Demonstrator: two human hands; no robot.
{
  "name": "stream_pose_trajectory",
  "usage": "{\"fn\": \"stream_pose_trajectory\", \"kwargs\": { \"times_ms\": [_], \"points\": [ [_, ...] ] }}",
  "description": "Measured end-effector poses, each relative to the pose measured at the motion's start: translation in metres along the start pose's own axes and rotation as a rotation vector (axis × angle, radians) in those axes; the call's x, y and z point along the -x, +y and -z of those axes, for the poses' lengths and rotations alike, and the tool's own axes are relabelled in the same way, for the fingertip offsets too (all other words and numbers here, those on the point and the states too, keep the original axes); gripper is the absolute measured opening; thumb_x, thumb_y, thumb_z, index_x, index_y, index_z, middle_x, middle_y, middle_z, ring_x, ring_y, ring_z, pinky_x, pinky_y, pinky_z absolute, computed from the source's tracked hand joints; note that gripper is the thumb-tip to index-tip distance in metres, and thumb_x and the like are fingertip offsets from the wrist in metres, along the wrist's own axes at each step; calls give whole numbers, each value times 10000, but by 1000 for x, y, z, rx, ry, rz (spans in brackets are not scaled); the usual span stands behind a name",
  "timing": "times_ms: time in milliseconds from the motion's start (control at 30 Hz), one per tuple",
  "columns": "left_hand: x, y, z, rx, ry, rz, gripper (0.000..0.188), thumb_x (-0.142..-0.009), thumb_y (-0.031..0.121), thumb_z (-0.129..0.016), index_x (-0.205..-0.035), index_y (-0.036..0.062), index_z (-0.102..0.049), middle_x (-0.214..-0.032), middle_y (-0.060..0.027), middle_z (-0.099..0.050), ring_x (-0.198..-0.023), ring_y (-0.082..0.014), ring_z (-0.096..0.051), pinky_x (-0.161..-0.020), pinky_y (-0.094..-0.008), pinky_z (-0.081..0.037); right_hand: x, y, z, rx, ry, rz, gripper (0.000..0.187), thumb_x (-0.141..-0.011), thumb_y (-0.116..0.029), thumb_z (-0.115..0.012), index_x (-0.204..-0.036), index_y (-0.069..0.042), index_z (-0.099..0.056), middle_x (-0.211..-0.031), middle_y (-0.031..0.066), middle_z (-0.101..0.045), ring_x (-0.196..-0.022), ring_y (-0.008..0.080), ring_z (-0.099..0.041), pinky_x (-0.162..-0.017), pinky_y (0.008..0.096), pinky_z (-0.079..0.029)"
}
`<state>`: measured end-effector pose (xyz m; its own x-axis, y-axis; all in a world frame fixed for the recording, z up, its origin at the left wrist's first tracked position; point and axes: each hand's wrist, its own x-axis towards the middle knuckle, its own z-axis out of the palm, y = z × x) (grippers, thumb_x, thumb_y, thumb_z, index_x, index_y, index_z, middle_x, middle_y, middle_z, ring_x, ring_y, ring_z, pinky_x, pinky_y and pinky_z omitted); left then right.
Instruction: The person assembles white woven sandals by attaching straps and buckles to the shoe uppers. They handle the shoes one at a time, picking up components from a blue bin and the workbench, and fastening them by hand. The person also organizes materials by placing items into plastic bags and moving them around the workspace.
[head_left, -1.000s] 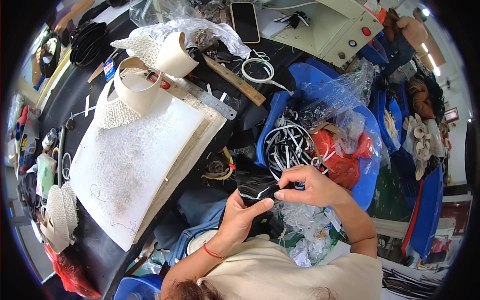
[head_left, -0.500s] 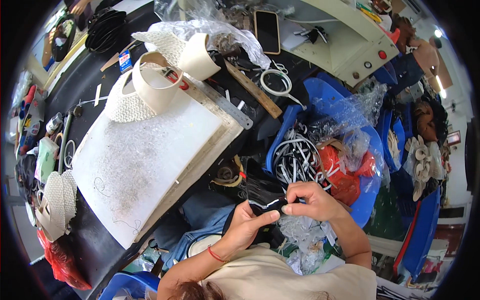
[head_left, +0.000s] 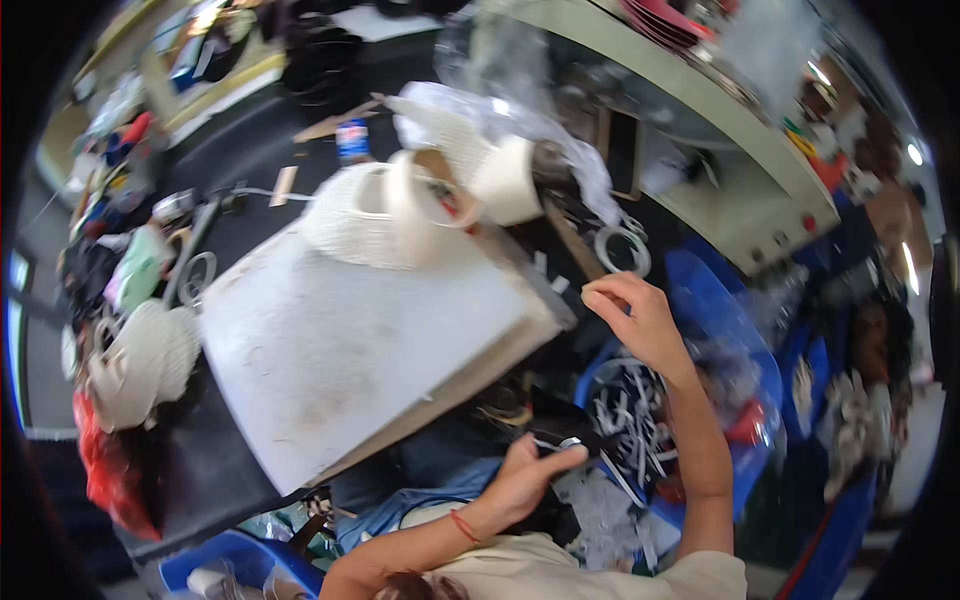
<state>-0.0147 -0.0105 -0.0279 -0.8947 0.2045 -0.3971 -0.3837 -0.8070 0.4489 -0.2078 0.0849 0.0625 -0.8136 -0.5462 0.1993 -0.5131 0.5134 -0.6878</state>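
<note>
Low over my lap, my left hand (head_left: 520, 480) pinches a dark, glossy black piece (head_left: 567, 418) between thumb and fingers. A small silvery bit (head_left: 570, 443) shows by the thumb tip; blur hides what it is. My right hand (head_left: 640, 318) is raised over the table's right edge, its fingertips pressed together. Whether anything thin is in that pinch cannot be made out. Close by the right hand lie a white ring-shaped roll (head_left: 608, 240) and a wooden stick (head_left: 575, 243). Cream woven shoe uppers (head_left: 350, 215) rest at the far side of the white board (head_left: 330, 370).
A blue bin (head_left: 765, 400) with black and white strips and a red bag stands at the right. A phone (head_left: 622, 150) lies beside a pale machine housing (head_left: 745, 190). More woven uppers (head_left: 150, 365) and a red plastic bag (head_left: 108, 490) are at the left.
My right hand has left the black piece and moved up and away over the table edge. My left hand still holds the piece, slightly lower. The whole view has shifted.
</note>
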Motion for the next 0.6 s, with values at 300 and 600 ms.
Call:
{"fn": "stream_pose_trajectory", "kwargs": {
  "times_ms": [300, 600],
  "points": [
    [-3, 2, 5, 35, -7, 77, 299, -797, 119, -698, -1060, 59, -570, -968, 2, -629, -869, -67, -559, -810, -231, -425, -74, -136, -67, -34, -338, 371, 121, -798, -93, -618, -836, 20, -630, -726, 144, -613, -662, 243, -611, -619, 315, -476],
    [-8, 5, 17, 13, -100, 130, 311, -800, 116, -692, -1068, 45, -550, -981, -30, -633, -909, -91, -568, -855, -251, -420, -122, -48, -98, 567, -180, 223, 174, -833, -133, -493, -807, 29, -552, -795, 247, -602, -789, 412, -585, -687, 471, -468]
  ]
}}
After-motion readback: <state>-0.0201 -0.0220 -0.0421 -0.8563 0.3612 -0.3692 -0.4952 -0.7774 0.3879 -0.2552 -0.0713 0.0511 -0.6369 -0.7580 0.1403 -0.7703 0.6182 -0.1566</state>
